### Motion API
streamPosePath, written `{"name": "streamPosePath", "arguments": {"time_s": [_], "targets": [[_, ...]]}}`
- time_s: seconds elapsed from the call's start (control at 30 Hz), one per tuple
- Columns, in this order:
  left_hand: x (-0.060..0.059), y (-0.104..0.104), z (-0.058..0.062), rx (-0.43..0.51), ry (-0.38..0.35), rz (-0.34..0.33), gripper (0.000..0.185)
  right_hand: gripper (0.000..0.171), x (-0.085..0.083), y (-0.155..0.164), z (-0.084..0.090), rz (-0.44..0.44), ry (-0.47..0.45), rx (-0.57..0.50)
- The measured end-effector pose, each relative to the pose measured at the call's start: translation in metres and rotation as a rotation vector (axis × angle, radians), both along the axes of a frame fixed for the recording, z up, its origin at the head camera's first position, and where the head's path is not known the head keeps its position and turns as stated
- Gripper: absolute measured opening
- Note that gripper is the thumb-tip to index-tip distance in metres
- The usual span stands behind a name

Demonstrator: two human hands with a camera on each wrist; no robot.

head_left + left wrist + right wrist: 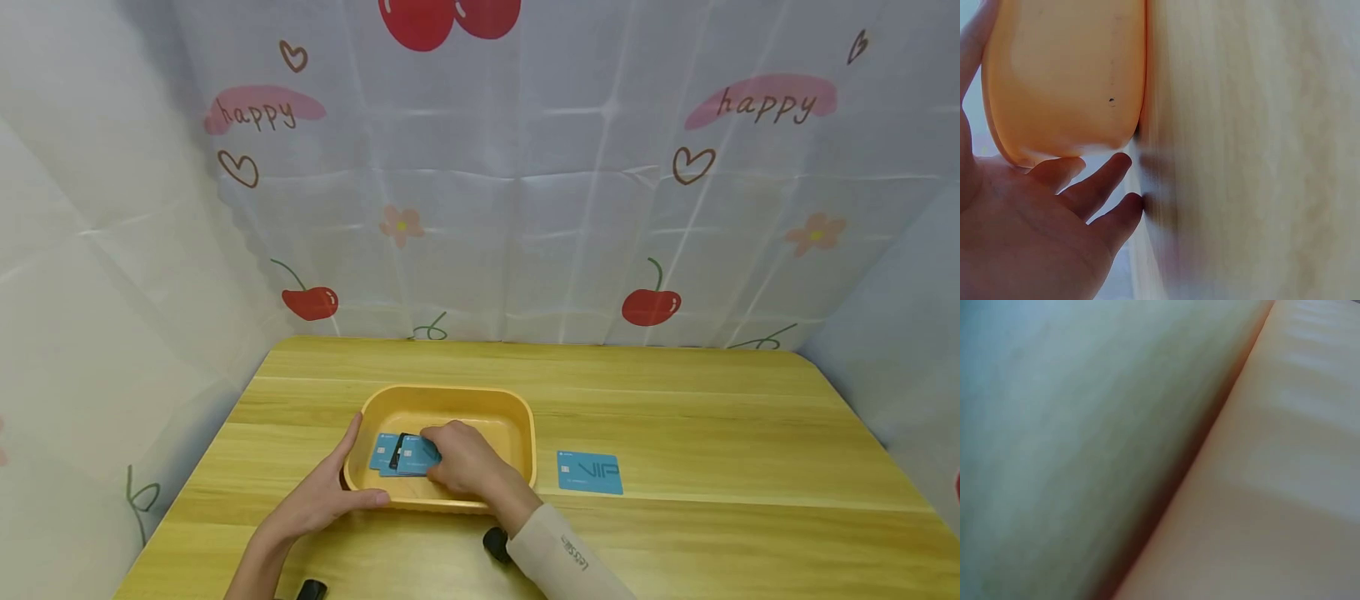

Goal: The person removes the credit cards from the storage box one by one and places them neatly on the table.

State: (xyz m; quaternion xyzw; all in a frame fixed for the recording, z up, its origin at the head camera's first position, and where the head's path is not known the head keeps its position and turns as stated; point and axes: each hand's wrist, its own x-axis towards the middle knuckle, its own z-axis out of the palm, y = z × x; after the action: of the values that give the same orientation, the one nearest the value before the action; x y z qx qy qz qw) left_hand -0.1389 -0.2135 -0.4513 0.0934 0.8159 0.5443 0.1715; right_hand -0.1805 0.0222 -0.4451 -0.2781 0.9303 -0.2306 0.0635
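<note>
A yellow plastic tray [450, 505] stands on the table, holding several overlapping blue cards [384, 450] and a black-edged piece among them. My left hand [322, 496] holds the tray's left end, its thumb on the front rim and the index finger along the left side. In the left wrist view the other fingers [1107, 181] bend toward the tray's end wall [1066, 94]. Reaching over the front rim, my right hand [467, 458] pinches the right edge of the top blue card [415, 454]; its fingertips are partly hidden. Only the tray's outer wall [1260, 506] and table show in the right wrist view.
Another blue card [589, 472], marked VIP, lies on the wooden table [712, 433] right of the tray. Black wrist devices [497, 544] show beneath both forearms. A white printed curtain [510, 208] closes off the back and sides.
</note>
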Motion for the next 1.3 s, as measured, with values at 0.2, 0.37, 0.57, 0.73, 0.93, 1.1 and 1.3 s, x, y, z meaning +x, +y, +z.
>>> {"name": "streamPosePath", "arguments": {"time_s": [0.2,0.37,0.57,0.73,0.93,1.1,1.3], "targets": [[0.0001,-0.0003,-0.0004,0.006,-0.007,0.002,0.116,0.046,0.0022,-0.0007,0.0006,0.000,0.004,0.021],[-0.0001,0.0001,-0.0006,-0.010,-0.004,0.006,0.116,0.046,0.0019,-0.0001,0.0028,-0.012,0.000,-0.018],[-0.0011,0.0004,-0.0004,-0.013,-0.011,0.005,0.116,0.061,0.0015,0.0011,0.0028,0.025,-0.024,0.021],[-0.0005,0.0002,-0.0006,-0.010,-0.008,0.006,0.115,0.052,0.0014,0.0008,0.0007,0.012,-0.010,0.002],[0.0000,0.0005,0.0003,-0.001,-0.011,0.009,0.116,0.035,0.0012,0.0015,-0.0003,-0.013,0.032,-0.021],[-0.0003,0.0006,0.0003,-0.009,-0.010,0.010,0.116,0.036,0.0018,0.0015,0.0010,-0.064,0.052,-0.063],[-0.0004,0.0005,-0.0003,-0.005,-0.018,0.003,0.115,0.026,0.0029,0.0022,0.0023,-0.029,0.034,-0.156]]}}
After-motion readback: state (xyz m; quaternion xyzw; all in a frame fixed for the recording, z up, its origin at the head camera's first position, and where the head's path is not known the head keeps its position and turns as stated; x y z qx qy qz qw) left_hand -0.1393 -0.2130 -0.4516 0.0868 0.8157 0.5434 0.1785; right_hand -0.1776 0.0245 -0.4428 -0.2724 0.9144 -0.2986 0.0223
